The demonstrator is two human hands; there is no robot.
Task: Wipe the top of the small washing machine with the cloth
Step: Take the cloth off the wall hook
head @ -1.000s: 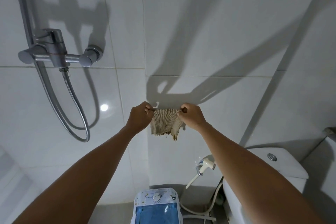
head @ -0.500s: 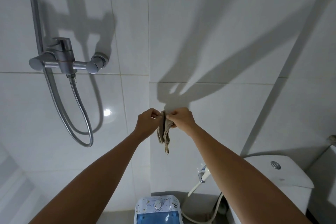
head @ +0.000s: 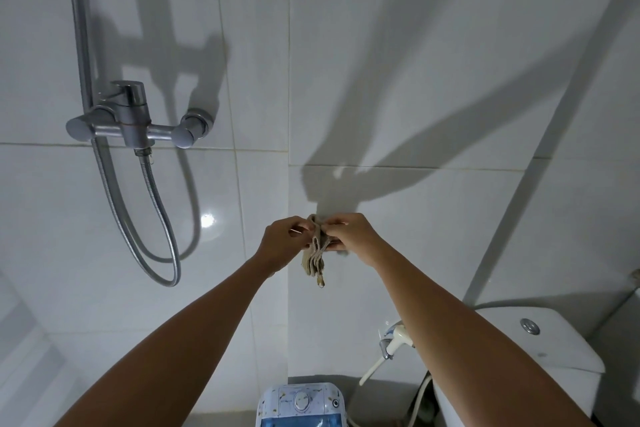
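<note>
At six o'clock, at the bottom edge of the view, the small washing machine (head: 300, 404) shows only its white control panel with a dial and the start of a blue lid; nothing touches its top, and the wiping has not begun. Just right of it, at five o'clock, a bidet sprayer (head: 391, 347) hangs on the wall beside the toilet tank (head: 540, 347).

Farther out, near centre frame, two bare arms reach forward and meet. The left hand (head: 282, 243) and right hand (head: 351, 237) both pinch the upper edge of the cloth (head: 315, 255), fingertips almost touching. A second earlier the beige cloth was stretched flat between the hands; it is now gathered into several hanging folds, held in the air well above the machine. That reads as preparation: the rag is being folded into a pad before it is brought down to the lid.

Beyond, at ten o'clock, a chrome shower mixer (head: 133, 121) and its looping hose (head: 159, 218) stand against the white tiled wall (head: 450, 45).
</note>
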